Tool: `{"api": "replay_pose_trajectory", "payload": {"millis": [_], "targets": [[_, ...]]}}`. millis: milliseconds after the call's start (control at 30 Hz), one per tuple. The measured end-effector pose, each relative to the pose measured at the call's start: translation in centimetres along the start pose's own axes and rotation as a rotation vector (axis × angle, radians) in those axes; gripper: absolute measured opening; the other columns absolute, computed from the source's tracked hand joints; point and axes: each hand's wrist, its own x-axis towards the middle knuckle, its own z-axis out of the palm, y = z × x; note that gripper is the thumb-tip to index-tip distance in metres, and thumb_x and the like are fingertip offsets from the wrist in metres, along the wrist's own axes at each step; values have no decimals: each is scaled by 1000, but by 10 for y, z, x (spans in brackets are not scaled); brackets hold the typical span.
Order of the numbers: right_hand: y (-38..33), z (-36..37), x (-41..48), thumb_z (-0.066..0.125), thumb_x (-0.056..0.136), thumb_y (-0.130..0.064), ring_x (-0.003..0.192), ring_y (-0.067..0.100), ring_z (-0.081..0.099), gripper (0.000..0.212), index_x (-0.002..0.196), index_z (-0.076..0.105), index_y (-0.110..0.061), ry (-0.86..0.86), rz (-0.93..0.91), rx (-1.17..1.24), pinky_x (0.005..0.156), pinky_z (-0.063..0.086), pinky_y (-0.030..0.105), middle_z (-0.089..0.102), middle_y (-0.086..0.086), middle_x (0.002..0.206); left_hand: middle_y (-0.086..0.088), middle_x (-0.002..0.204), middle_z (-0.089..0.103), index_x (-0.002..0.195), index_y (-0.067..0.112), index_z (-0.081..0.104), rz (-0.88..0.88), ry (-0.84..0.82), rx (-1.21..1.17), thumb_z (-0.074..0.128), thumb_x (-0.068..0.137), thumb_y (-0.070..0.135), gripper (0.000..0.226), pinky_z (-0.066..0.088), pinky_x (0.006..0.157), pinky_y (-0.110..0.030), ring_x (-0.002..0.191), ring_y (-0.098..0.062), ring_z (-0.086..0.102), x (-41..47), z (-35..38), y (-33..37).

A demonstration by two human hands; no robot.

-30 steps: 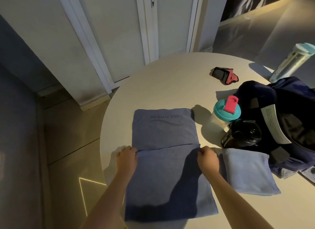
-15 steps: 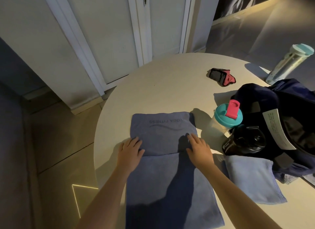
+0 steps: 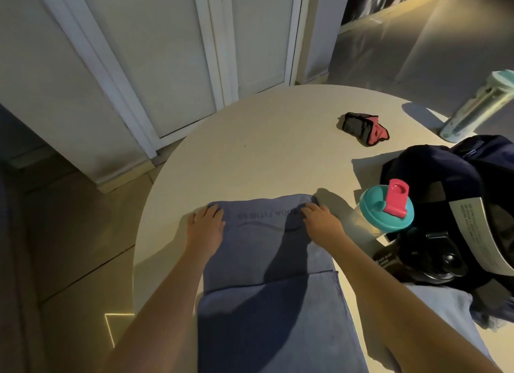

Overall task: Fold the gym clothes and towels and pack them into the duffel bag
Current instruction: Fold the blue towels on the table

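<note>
Both far corners of the blue towel [image 3: 264,247] sit under flat palms, as I see it: left hand [image 3: 205,225] on the left corner, right hand [image 3: 322,222] on the right, fingers straight. The towel lies folded at the near side of the round table [image 3: 250,150], with the navy duffel bag [image 3: 445,172] to its right.
</note>
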Motion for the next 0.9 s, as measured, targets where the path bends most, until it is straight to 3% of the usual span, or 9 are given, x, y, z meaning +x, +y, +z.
{"api": "replay_pose_trajectory", "payload": {"millis": [133,233,333,500,600,700,800,900], "targets": [[0,-11,23,32,102,-17,126,29,38,36,136,43,-11,47,37,-13,96,40,41,40,9,141,-1,136,46,128,15,50,-45,108,-24,36,102,25,32,31,99,-34,126,-22,41,22,-4,-3],[0,-17,35,34,98,-7,123,32,41,45,143,31,-11,133,43,55,94,41,41,34,9,145,-2,131,48,127,15,50,-124,97,-86,46,98,23,30,36,96,-35,121,-24,44,38,-11,-6],[1,-20,45,39,94,-3,120,34,43,54,145,24,-13,101,44,9,91,42,40,35,10,143,0,128,51,126,20,52,-95,92,-52,51,95,22,32,36,94,-33,121,-22,43,44,-15,-7],[-7,-30,52,47,91,-8,111,28,50,36,127,45,-11,112,57,-218,91,39,37,51,10,120,1,103,60,100,21,66,-141,130,-27,52,93,26,16,42,85,-32,105,-22,50,39,-21,-9],[-9,-34,46,48,90,-9,107,27,51,25,114,55,-10,124,41,-248,89,39,35,54,9,114,0,99,61,101,21,67,-156,146,-34,52,94,28,18,46,80,-31,96,-21,55,29,-23,-10],[-12,-38,29,47,91,-7,101,28,55,20,109,54,-9,161,54,-138,83,42,33,54,9,112,-1,92,66,94,19,70,-156,206,-139,57,92,25,15,38,71,-26,88,-21,58,15,-28,-7],[-14,-33,0,43,92,-3,88,28,60,16,105,50,-9,245,127,-5,71,49,34,57,10,102,-2,75,63,85,9,69,-201,224,-439,61,88,13,10,33,59,-12,75,-19,57,-5,-33,-4],[-11,-16,-32,44,91,-4,78,30,59,12,100,49,-9,353,157,112,64,50,36,57,10,93,0,75,58,86,4,68,-189,229,-545,62,88,8,8,35,60,-4,73,-15,52,-31,-34,3]]}}
